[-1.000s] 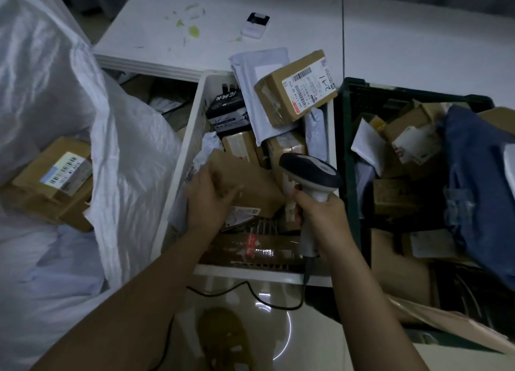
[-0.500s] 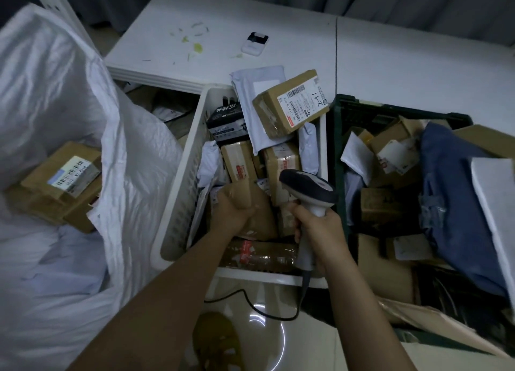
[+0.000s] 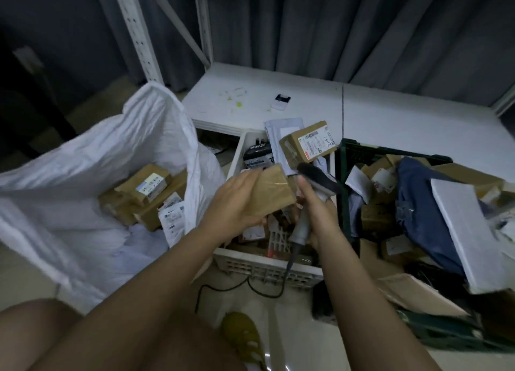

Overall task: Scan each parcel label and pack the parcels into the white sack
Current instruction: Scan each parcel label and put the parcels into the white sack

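Left hand [image 3: 237, 203] grips a flat brown cardboard parcel [image 3: 271, 192], taped and glossy, held above the white slatted plastic crate [image 3: 267, 267]. Right hand [image 3: 320, 217] is wrapped round the grey handle of a barcode scanner [image 3: 315, 186], its dark head just beside the parcel. Left of the crate, the white sack [image 3: 92, 181], crinkled woven plastic, stands open with labelled cardboard boxes [image 3: 145, 192] inside. Right of the crate stands a dark green crate [image 3: 345, 153].

Grey curtains [image 3: 334, 30] hung across the top of the frame, a white shelving upright [image 3: 136, 30] seen at upper left, a small white device [image 3: 281, 102] left on the white table [image 3: 404, 120] at centre
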